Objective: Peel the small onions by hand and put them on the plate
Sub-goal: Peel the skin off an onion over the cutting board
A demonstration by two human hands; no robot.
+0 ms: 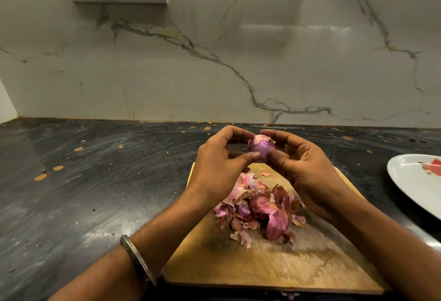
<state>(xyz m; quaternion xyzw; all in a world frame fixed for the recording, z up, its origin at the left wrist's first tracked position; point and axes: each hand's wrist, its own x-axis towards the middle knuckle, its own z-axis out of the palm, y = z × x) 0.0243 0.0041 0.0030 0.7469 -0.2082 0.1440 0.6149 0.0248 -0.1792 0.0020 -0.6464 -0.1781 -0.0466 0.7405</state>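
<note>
— While both hands are up over the far end of the cutting board (pixel 274 262), where exactly is the onion (pixel 261 147)?

— Held in the air between them, above the board's far edge. The left hand (pixel 218 169) curls round its left side, thumb tip against the near face. The right hand (pixel 303 169) cups it from the right, thumb pressed on its lower right. Neither hand is spread wide; both sets of fingers are bent close onto the bulb.

— How will it handle?

— Light and firm, I'd judge, a hard little ball that won't crush. The bared purple flesh looks glossy, so probably slick under the thumbs. A pale scrap of papery skin clings on the top left, and that stuff is thin and brittle; it will likely tear in flakes rather than come off whole.

— So where to take hold?

— Steady the bulb at its sides with one hand, and pinch the loose edge of the skin with the other thumb and forefinger, pulling along the curve.

— And the rest?

— A heap of peelings (pixel 257 207) lies mid-board, below the hands. The white plate (pixel 405 176) sits well apart on the right, on the dark counter (pixel 95 181), partly out of view. No onions show on the part visible.
</note>
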